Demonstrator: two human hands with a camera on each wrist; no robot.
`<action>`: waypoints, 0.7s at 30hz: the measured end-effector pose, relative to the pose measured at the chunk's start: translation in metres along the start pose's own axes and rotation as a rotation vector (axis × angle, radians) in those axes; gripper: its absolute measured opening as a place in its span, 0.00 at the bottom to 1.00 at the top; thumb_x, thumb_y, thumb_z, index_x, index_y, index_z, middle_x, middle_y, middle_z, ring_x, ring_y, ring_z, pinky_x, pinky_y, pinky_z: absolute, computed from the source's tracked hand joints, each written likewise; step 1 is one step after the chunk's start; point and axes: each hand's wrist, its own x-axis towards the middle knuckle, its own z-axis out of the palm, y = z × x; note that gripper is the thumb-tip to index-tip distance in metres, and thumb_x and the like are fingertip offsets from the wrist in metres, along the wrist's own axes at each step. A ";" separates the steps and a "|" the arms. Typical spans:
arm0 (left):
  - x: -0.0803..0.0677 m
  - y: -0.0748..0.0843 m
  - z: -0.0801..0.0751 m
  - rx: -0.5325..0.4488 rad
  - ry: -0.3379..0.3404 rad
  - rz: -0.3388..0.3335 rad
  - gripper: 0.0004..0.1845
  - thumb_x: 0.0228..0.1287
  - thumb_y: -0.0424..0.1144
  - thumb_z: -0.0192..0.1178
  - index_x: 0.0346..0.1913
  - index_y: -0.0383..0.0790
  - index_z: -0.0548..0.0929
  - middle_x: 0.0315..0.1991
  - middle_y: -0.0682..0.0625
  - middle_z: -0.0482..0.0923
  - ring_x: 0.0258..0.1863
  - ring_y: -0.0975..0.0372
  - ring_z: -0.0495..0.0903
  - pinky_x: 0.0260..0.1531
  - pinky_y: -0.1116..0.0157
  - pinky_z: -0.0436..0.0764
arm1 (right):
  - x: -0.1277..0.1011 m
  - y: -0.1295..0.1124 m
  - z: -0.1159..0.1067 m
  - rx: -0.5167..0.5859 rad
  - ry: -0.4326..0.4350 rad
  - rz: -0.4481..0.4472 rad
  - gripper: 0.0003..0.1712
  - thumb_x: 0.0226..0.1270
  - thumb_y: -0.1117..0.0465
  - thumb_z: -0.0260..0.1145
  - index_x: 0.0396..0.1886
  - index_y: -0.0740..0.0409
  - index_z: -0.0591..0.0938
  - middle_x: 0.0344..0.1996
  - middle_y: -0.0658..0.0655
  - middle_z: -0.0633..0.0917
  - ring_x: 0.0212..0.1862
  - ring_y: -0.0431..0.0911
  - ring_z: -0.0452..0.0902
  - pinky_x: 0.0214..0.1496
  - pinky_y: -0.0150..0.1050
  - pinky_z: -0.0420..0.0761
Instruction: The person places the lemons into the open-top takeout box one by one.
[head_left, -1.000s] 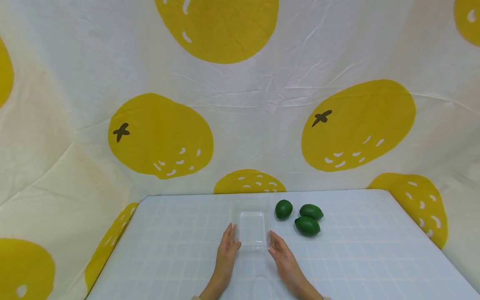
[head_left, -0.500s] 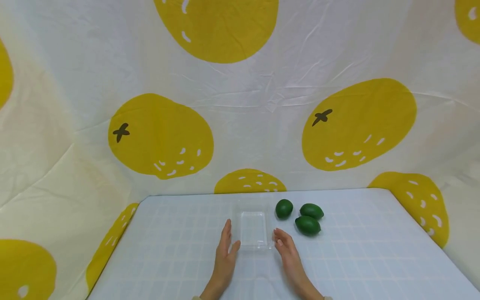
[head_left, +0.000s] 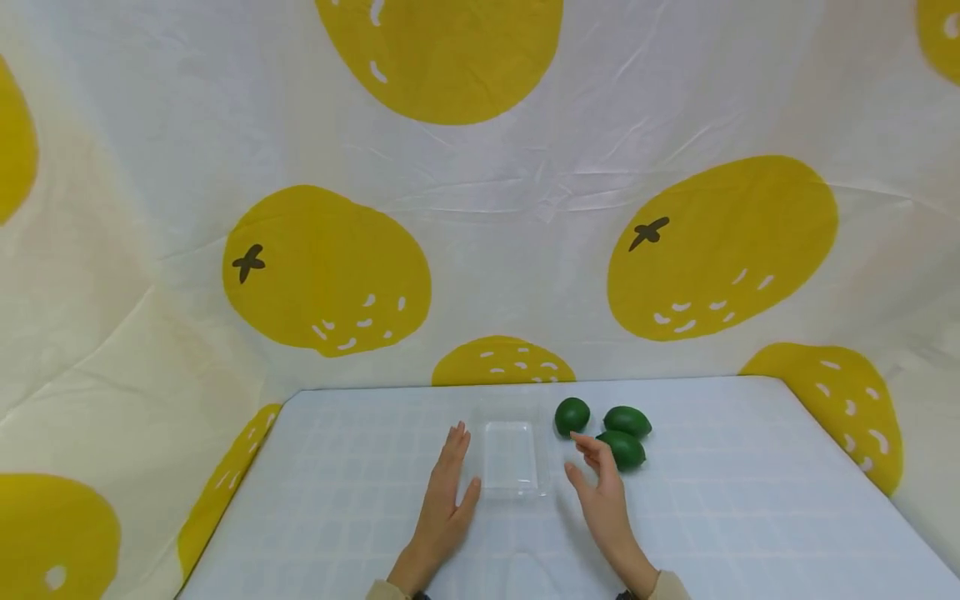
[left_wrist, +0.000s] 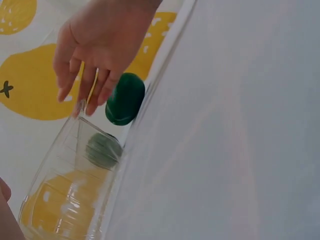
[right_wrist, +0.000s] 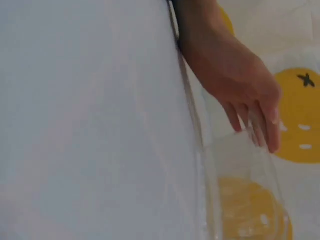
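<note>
1. Full width: a white curtain (head_left: 517,275) printed with large yellow fruit stands behind a pale table (head_left: 337,508) with a faint checked pattern.
2. Left: the left hand (head_left: 438,508), with a beige sleeve (head_left: 386,591) at its wrist, lies just beside the container's left side; fingers straight, thumb spread; it grasps nothing; contact with the container cannot be told.
3. Centre: a clear plastic container (head_left: 510,458) sits on the table between the two hands; rectangular, its see-through wall shows a lime behind it in the left wrist view.
4. Right of the container: a single green lime (head_left: 572,414) lies just beside its far end.
5. Next: the right hand (head_left: 607,504), released, fingers slightly bent; it holds nothing; its fingertips overlap the limes' near side in the head view; touch cannot be confirmed.
6. Right: two more limes, a farther lime (head_left: 628,420) and a nearer lime (head_left: 627,452), lie close together; the hand partly covers the nearer.
</note>
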 end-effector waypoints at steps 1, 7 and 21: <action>0.000 -0.001 0.000 0.022 -0.009 0.018 0.34 0.69 0.35 0.54 0.76 0.35 0.59 0.74 0.35 0.58 0.74 0.43 0.54 0.75 0.63 0.45 | 0.005 -0.002 -0.003 -0.013 0.001 -0.004 0.24 0.69 0.71 0.62 0.64 0.62 0.71 0.63 0.60 0.74 0.64 0.49 0.66 0.65 0.28 0.63; 0.000 -0.004 0.002 0.079 -0.068 0.040 0.34 0.69 0.39 0.53 0.75 0.33 0.60 0.75 0.37 0.57 0.75 0.44 0.52 0.76 0.59 0.42 | 0.041 -0.012 -0.012 -0.135 0.007 -0.023 0.30 0.68 0.66 0.66 0.68 0.62 0.68 0.67 0.60 0.70 0.69 0.52 0.61 0.71 0.42 0.60; -0.003 -0.003 0.002 0.109 -0.130 0.010 0.34 0.71 0.40 0.53 0.77 0.38 0.58 0.77 0.42 0.55 0.76 0.45 0.52 0.74 0.52 0.49 | 0.094 0.009 0.000 -0.613 -0.145 -0.165 0.45 0.57 0.59 0.73 0.70 0.71 0.63 0.71 0.74 0.60 0.70 0.69 0.54 0.70 0.70 0.47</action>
